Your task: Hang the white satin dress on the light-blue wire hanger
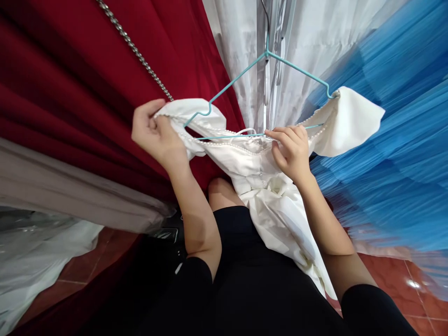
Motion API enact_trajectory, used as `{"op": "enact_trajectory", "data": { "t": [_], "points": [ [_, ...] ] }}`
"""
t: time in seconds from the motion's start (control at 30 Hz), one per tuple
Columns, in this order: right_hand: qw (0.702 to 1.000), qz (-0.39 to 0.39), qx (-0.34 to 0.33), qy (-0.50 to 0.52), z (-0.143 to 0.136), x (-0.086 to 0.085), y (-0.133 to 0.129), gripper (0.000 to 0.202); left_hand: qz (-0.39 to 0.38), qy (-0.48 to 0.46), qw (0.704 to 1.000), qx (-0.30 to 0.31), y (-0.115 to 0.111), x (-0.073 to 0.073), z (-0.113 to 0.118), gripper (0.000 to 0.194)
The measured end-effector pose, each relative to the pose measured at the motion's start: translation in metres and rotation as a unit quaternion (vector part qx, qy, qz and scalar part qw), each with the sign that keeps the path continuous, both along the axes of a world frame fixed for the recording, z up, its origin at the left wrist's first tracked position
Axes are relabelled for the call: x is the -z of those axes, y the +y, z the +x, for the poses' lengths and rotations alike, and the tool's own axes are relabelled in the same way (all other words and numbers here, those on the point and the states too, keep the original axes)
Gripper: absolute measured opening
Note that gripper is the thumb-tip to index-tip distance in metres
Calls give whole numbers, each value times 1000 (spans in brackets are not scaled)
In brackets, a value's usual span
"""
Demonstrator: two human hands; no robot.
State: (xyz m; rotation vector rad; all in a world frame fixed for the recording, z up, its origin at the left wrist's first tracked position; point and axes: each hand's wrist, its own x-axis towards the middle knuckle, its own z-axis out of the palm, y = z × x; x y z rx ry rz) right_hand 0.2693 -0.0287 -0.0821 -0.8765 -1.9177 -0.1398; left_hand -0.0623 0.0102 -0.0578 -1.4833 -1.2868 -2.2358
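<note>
A white dress (245, 163) with a beaded neckline hangs in front of me on a light-blue wire hanger (238, 79). My left hand (159, 135) is closed on the dress's left shoulder piece, close to that end of the hanger. Over at the neckline, my right hand (292, 151) is closed with its fingers over the hanger's bottom bar; the thumb sits below. The right sleeve drapes over the hanger's other shoulder. Down toward my lap, the skirt falls in bunched folds.
Dark red fabric (105, 84) hangs at the left, with a silvery chain (135, 49) across it. Blue tulle (395, 163) fills the right side. Behind the hanger stand metal rails (276, 56) and white cloth (322, 32). Red tiles (430, 298) cover the floor.
</note>
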Motion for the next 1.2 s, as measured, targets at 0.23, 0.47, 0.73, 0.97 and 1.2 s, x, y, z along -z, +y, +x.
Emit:
{"op": "enact_trajectory", "data": {
  "t": [0.23,0.47,0.73,0.97,1.2],
  "points": [
    [997,-16,-69,7,-9,-7,-7,41,-86,-65,993,-42,-64,63,49,25],
    [998,-31,-52,3,-11,-6,-13,41,-52,180,982,8,-87,35,127,12],
    [998,59,-21,14,7,-3,-26,36,-169,246,951,86,-75,17,132,25],
    [975,96,182,89,73,-30,21,36,-160,250,951,87,-77,14,130,30],
    [971,53,198,122,99,-62,44,18,-210,268,936,87,-79,8,130,29]
  ]
}}
